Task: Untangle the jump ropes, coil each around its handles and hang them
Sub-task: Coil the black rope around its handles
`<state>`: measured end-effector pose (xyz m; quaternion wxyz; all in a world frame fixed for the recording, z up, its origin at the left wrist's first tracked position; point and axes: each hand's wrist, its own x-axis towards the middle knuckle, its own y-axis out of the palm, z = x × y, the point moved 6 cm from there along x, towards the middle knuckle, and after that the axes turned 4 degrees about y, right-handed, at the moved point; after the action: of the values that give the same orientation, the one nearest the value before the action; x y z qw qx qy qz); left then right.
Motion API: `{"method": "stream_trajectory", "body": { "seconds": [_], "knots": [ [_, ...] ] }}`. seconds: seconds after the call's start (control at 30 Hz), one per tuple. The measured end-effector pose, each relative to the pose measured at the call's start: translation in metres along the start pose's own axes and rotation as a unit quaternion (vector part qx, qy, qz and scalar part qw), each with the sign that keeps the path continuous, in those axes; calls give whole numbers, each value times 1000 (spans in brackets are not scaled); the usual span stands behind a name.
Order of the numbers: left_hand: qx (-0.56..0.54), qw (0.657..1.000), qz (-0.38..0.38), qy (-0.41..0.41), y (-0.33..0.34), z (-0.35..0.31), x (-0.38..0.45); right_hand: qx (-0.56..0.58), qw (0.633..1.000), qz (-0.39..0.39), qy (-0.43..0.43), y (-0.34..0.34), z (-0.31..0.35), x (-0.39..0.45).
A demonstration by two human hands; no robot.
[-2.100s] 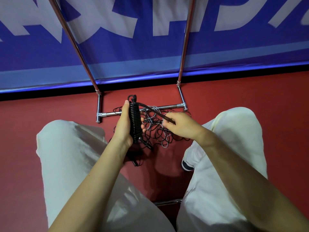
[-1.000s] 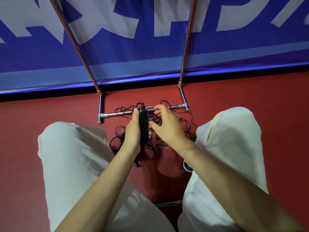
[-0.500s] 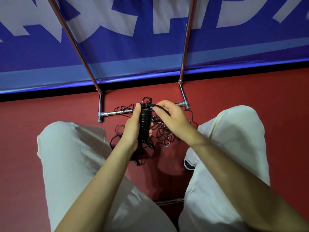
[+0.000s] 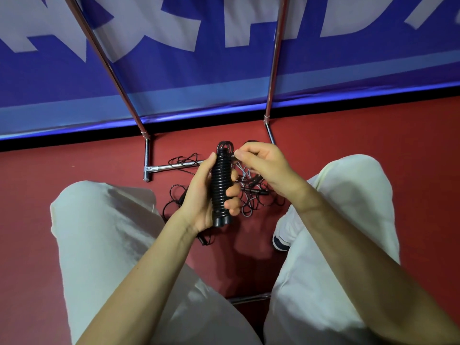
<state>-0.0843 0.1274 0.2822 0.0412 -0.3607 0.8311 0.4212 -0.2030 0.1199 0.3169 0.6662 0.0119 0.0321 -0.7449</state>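
My left hand (image 4: 204, 192) grips a black jump rope (image 4: 221, 185) that is wound in tight turns around its two handles, held upright. A small loop of the cord sticks out at the bundle's top. My right hand (image 4: 263, 163) pinches the cord's end beside that top. Below both hands a tangle of black and grey jump ropes (image 4: 251, 197) lies on the red floor. The chrome rack (image 4: 174, 166) stands just beyond, its two poles rising to the upper edge.
My knees in white trousers frame the ropes, the left knee (image 4: 104, 220) and the right knee (image 4: 353, 195). A shoe (image 4: 281, 240) shows by the right knee. A blue banner (image 4: 199, 58) covers the wall behind the rack.
My right hand wound the last free length of cord onto the bundle and now pinches its end at the top. The left hand turned the bundle toward me.
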Motion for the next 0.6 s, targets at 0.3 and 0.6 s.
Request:
{"method": "stream_trajectory", "body": {
  "seconds": [0.3,0.6],
  "knots": [
    [-121,960,218,-127,20,20,-9,128,979,118,103,28,-20,-18],
    [235,963,-134,15,-27,8,12,-19,997,-59,39,6,-18,-20]
  ]
}}
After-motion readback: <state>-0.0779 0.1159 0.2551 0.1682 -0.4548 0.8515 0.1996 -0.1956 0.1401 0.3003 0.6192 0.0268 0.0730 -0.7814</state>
